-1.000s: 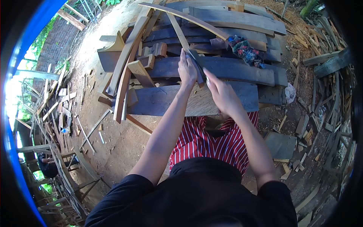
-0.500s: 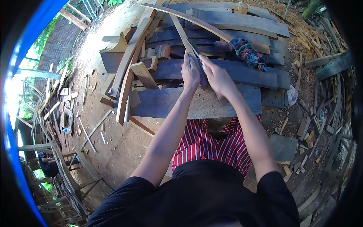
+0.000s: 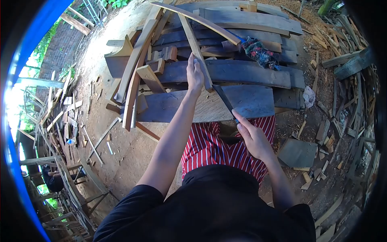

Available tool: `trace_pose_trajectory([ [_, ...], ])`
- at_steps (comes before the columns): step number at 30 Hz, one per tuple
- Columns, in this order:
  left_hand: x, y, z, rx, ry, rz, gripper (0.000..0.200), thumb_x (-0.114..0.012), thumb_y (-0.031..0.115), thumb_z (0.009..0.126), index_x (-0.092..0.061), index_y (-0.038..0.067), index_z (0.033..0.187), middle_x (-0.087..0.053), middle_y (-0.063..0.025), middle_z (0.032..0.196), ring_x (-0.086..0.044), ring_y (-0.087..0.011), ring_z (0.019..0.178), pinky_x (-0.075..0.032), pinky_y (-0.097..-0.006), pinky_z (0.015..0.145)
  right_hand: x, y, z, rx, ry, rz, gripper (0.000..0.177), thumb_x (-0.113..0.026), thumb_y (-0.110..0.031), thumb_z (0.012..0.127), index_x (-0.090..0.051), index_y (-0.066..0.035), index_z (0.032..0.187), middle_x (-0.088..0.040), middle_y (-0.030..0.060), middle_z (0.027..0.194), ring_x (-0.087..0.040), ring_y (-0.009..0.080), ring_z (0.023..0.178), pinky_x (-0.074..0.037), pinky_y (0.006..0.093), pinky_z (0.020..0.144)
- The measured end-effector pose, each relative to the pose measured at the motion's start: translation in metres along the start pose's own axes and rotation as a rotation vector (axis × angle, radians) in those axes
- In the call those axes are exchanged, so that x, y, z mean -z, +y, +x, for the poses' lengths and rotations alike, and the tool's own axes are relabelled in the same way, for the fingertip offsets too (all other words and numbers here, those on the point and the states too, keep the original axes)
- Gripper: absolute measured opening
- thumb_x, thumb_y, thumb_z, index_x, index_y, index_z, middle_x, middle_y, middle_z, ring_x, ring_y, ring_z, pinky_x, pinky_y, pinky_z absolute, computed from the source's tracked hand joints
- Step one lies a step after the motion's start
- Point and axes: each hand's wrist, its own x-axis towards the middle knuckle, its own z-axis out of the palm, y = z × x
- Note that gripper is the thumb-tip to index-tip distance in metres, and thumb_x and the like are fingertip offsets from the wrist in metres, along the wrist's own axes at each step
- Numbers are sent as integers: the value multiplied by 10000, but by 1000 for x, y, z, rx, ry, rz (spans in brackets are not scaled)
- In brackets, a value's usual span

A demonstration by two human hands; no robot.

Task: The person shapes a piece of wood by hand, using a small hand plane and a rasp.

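Observation:
My left hand (image 3: 195, 76) is closed on the left edge of a narrow wooden strip (image 3: 188, 33), pressing it against the stacked boards. The strip slants toward me, its near end just short of the front board (image 3: 254, 99). My right hand (image 3: 254, 137) is wrapped round the handle end of a long, dark, flat file (image 3: 224, 99). The file's far tip is right by the strip's near end, and its handle is mostly hidden in my fingers. Beyond, a longer curved strip (image 3: 201, 21) lies across the boards, near a dark, multicoloured cloth bundle (image 3: 260, 52).
Long timber pieces (image 3: 139, 60) lean at the left of the stack, beside small wood blocks (image 3: 167, 53). Scrap wood (image 3: 358, 105) is heaped along the right, more (image 3: 52, 105) on the left. A flat dark board (image 3: 298, 153) lies on the ground. A person (image 3: 52, 179) is at the far left.
My right hand has drawn the file back toward me and to the right, away from my left hand. My left hand stays on the strip. The view has shifted slightly.

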Motion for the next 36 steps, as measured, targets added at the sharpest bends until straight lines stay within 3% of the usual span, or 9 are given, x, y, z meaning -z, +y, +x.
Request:
trace_pose_trajectory([
  [5,15,-19,4,36,-54,-94,471,-329,201,1044,-348,24,1480,-474,-155,1413,-457,-234,1277,-337,-323,1076,-5,15,12,107,231,-190,445,-382,-328,1046,-377,-256,1485,-676,233,777,-681,375,694,-525,479,626],
  [9,27,-27,31,-189,99,451,560,-441,110,948,-302,96,1490,-441,-180,1356,-446,-391,1228,-359,-420,1063,18,9,31,-150,222,-419,443,-434,-268,1026,-403,-254,1467,-673,251,893,-653,433,775,-498,517,660],
  [12,22,14,52,-532,286,796,654,-514,55,833,-366,136,1465,-430,-169,1345,-454,-402,1200,-391,-429,1035,11,36,40,-90,265,-523,478,-434,-310,1018,-354,-303,1489,-667,207,738,-657,404,678,-503,521,597],
  [14,7,45,69,-517,4,942,649,-535,50,797,-429,191,1422,-410,-160,1405,-411,-358,1284,-412,-455,1022,10,35,40,-63,289,-543,491,-415,-344,1020,-320,-333,1502,-671,183,689,-659,392,624,-522,512,567],
  [17,-6,40,104,-588,-337,1270,635,-551,49,802,-463,251,1397,-450,-109,1349,-545,-312,1128,-497,-450,906,12,33,42,-53,279,-532,486,-397,-353,1027,-307,-344,1505,-681,188,724,-664,401,654,-528,517,588],
  [21,-17,37,135,-690,-388,1414,527,-571,96,829,-500,207,1339,-465,-87,1334,-584,-266,1080,-518,-440,850,17,21,41,-163,225,-450,462,-419,-328,1030,-348,-343,1487,-685,220,872,-663,432,796,-506,528,662],
  [24,-13,40,152,-1245,-449,1586,332,-570,170,872,-535,108,1197,-532,-64,1209,-629,-246,1058,-533,-427,791,17,24,43,-138,251,-439,459,-413,-342,1030,-354,-344,1486,-686,216,823,-670,416,747,-523,517,625],
  [27,-14,49,151,-1056,-671,1797,247,-564,189,884,-577,138,1125,-591,-35,1128,-676,-238,929,-535,-391,728,16,27,44,-94,259,-424,460,-415,-348,1028,-357,-350,1485,-691,193,745,-677,396,676,-538,496,568],
  [36,-53,113,118,-1576,-531,1472,191,-593,210,855,-599,105,1014,-596,-24,973,-628,-183,910,-553,-291,617,17,27,42,-44,284,-419,449,-384,-349,1044,-356,-312,1490,-699,192,787,-687,384,723,-533,490,581],
])
